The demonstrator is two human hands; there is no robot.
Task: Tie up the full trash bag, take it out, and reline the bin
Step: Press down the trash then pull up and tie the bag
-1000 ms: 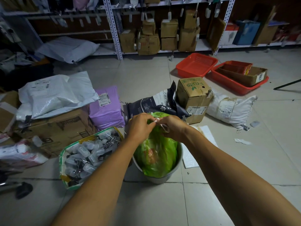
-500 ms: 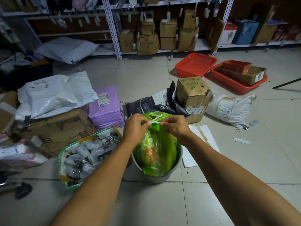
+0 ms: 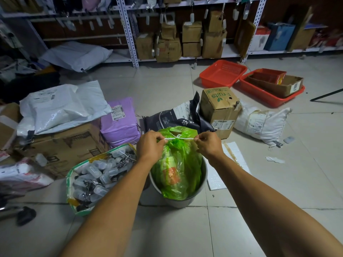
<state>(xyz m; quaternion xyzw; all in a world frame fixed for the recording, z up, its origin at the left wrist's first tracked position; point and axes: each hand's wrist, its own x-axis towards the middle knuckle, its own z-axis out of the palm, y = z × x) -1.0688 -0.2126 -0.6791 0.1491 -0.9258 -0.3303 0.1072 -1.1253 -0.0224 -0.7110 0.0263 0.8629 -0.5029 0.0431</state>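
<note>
Here, over a tiled floor (image 3: 167, 229), a person's left hand (image 3: 149, 144) and right hand (image 3: 208, 143) each pinch one end of a white string (image 3: 178, 138), stretched level between them and cinched round the gathered neck of a green trash bag (image 3: 178, 169). The full bag stands upright inside a grey bin (image 3: 203, 186). Just beside the bin, on its left, sits a green-edged sack (image 3: 71, 184) of what appear to be small plastic bottles. A Fruits carton (image 3: 220, 106) stands behind.

hands pulling string (image 3: 177, 138), green bag (image 3: 179, 167), bin (image 3: 203, 175)
</note>
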